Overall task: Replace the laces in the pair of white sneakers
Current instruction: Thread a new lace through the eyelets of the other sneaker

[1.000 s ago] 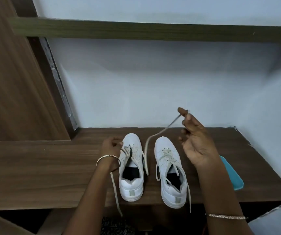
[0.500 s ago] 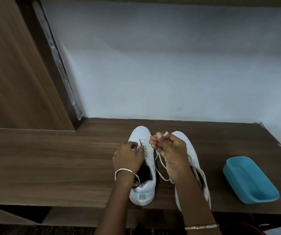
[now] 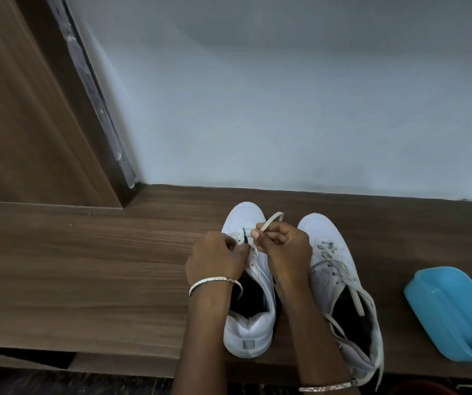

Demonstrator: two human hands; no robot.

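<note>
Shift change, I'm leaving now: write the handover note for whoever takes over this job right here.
Left hand pinches the lace at the left sneaker's toe eyelets.
Right hand pinches the same lace, a loop sticking up.
Left sneaker: other eyelets empty.
Right sneaker: laced, ends loose.
Left to do: finish the left sneaker, then probably the right.
</note>
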